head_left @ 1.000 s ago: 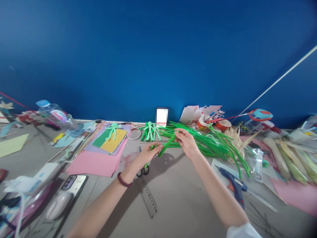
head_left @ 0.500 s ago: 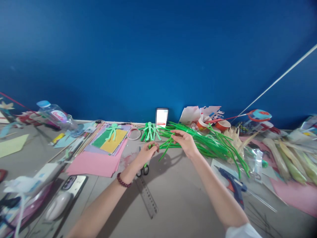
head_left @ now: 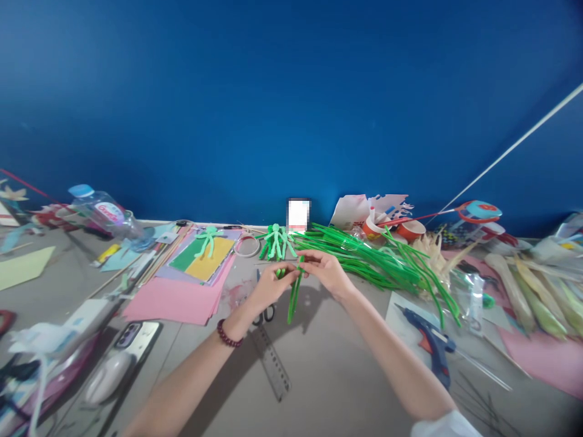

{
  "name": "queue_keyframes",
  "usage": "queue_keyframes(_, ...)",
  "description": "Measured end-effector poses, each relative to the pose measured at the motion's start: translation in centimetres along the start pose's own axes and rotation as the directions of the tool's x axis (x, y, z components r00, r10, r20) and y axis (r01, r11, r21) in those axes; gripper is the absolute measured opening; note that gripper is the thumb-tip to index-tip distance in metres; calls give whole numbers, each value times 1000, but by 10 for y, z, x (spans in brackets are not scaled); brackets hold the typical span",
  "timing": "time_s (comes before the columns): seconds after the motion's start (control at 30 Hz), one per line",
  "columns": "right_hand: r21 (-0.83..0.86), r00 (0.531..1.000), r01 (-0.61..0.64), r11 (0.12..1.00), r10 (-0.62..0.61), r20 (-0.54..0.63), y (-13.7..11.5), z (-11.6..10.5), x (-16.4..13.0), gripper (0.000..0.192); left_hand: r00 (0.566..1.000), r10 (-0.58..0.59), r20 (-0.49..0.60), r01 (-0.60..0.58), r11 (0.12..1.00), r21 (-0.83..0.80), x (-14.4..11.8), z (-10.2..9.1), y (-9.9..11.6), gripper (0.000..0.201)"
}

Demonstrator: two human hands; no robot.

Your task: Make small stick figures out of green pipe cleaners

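Close together over the middle of the table, my left hand [head_left: 272,285] and my right hand [head_left: 327,272] are both closed. Between their fingertips green pipe cleaners [head_left: 294,298] hang down towards the table. Some more green shows inside my left fingers, mostly hidden. Just behind my hands stand small green pipe-cleaner figures [head_left: 276,240]. To their right lies a large bundle of green pipe cleaners [head_left: 387,270]. Scissors [head_left: 268,313] lie partly under my left wrist, beside a clear ruler [head_left: 272,364].
On the left are pink paper [head_left: 177,300], another green figure [head_left: 208,241] on coloured sheets, a phone [head_left: 139,340], a mouse [head_left: 109,377] and a plastic bottle [head_left: 102,209]. A glue gun [head_left: 430,346], paper cups [head_left: 410,230] and corn husks [head_left: 537,297] are on the right. A blue wall [head_left: 291,109] rises behind.
My right hand has come left and down from the bundle to meet my left hand. The pipe cleaners in it now hang down between both hands.
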State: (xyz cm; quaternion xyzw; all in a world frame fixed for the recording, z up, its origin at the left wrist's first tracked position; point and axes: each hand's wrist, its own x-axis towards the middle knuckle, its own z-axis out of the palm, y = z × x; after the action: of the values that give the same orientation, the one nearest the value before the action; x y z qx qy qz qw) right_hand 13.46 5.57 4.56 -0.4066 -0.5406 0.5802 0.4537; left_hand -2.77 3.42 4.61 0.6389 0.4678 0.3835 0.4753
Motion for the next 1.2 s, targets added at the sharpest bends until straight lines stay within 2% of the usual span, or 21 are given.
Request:
queue_keyframes(0.1, -19, 1000, 5, 1000, -5, 13, -1, 0, -1, 30, 1000, 22, -21, -21, 999, 30, 0, 0, -1, 22)
queue_keyframes(0.17, -75, 999, 13, 997, -15, -33, 0, 1, -1, 27, 999, 37, -34, -35, 998, 54, 0, 1, -2, 20)
queue_keyframes(0.27, -198, 993, 53, 979, -74, -96, 2, 1, -1, 25, 998, 63, -31, -61, 995, 75, 0, 3, -4, 20)
queue_keyframes(0.43, -336, 977, 137, 932, -184, -111, 3, 1, -2, 24, 997, 69, 15, -70, 995, 65, -1, 4, -6, 24)
queue_keyframes(0.67, -363, 968, 130, 923, -198, -156, -1, 3, -4, 21, 997, 53, 50, -55, 998, 41, -4, 6, 3, 27)
queue_keyframes(0.77, -348, 968, 117, 930, -186, -171, -2, 1, -4, 21, 999, -2, 37, 5, 996, -84, -4, 5, 6, 23)
queue_keyframes(0.83, -327, 968, 90, 941, -160, -195, -3, -1, -2, 21, 996, -84, 24, 87, 959, -268, -2, 2, 5, 17)
queue_keyframes(0.87, -313, 966, 70, 947, -142, -214, -3, -3, -2, 21, 991, -127, 32, 129, 912, -390, -1, -1, 4, 16)
queue_keyframes(0.97, -211, 966, 24, 977, -77, -248, -4, -9, 1, 20, 975, -184, 125, 218, 681, -699, 4, -8, 0, 19)
queue_keyframes(1.03, -89, 981, 5, 996, -22, -193, -4, -11, 2, 18, 977, -173, 125, 204, 583, -786, 7, -13, -3, 20)
queue_keyframes(1.1, 0, 998, -46, 999, 46, -41, -3, -11, 1, 16, 985, -143, 99, 161, 542, -825, 9, -16, -3, 19)
queue_keyframes(1.2, -37, 962, -135, 990, 140, 233, -2, -8, -3, 15, 989, -133, 57, 116, 489, -865, 11, -21, -2, 21)
